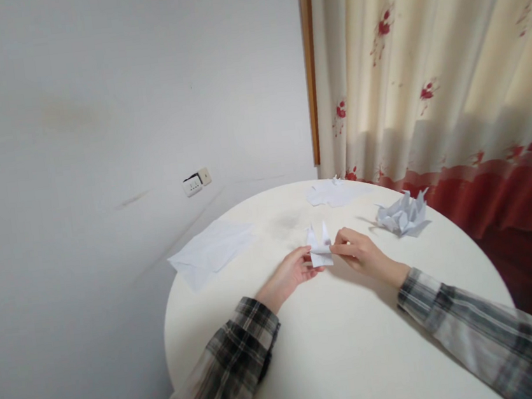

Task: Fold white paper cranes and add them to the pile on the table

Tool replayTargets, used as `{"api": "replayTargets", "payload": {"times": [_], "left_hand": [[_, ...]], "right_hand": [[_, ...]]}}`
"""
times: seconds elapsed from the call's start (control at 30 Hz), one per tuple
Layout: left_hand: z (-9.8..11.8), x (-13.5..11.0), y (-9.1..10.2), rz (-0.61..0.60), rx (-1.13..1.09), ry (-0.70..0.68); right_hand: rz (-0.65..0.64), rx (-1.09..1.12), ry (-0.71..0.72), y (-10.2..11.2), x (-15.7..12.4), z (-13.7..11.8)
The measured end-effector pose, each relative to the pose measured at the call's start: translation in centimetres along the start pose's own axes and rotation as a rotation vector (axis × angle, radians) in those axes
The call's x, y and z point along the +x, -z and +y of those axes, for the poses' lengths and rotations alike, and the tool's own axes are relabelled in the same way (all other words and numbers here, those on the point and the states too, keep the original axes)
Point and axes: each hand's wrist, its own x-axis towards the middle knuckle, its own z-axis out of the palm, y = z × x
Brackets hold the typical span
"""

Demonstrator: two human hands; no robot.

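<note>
A small folded white paper piece with two upright points is held just above the table, between my two hands. My left hand grips its left edge, thumb near the middle fold and fingers behind and below. On the other side, my right hand pinches the right edge between thumb and bent fingers. Both sleeves are checked in black, grey and white.
The round white table stands against the wall. At its left lie flat white paper sheets. Paper scraps lie at the back, and a heap of folded paper pieces sits at the right. A patterned curtain hangs behind.
</note>
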Motion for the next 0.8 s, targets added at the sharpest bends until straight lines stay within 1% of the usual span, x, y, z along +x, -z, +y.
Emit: {"api": "replayTargets", "payload": {"times": [0.07,0.13,0.2,0.3,0.5,0.63,0.73,0.8], "left_hand": [[0.1,0.0,0.0,-0.013,0.011,-0.013],[0.1,-0.1,-0.1,-0.018,0.007,-0.059],[0.0,-0.2,-0.2,-0.037,0.001,-0.130],[-0.1,-0.3,-0.3,-0.048,0.017,-0.193],[-0.2,-0.1,-0.1,0.041,0.033,-0.230],[0.1,0.3,0.5,0.106,0.036,-0.287],[0.3,0.4,0.7,0.073,0.063,-0.284],[0.4,0.2,0.5,0.018,0.078,-0.257]], "right_hand": [[-0.002,0.000,0.001,0.1,0.0,-0.1],[0.022,0.034,-0.021,-0.1,0.0,-0.2],[0.100,0.087,-0.100,-0.4,0.0,-0.4],[0.148,0.155,-0.182,-0.8,0.0,-0.6],[0.115,0.199,-0.183,-0.9,0.2,-1.1],[0.089,0.267,-0.244,-0.7,0.5,-1.8],[0.070,0.319,-0.320,-0.5,0.6,-2.2],[0.076,0.340,-0.375,-0.4,0.7,-2.2]]}}
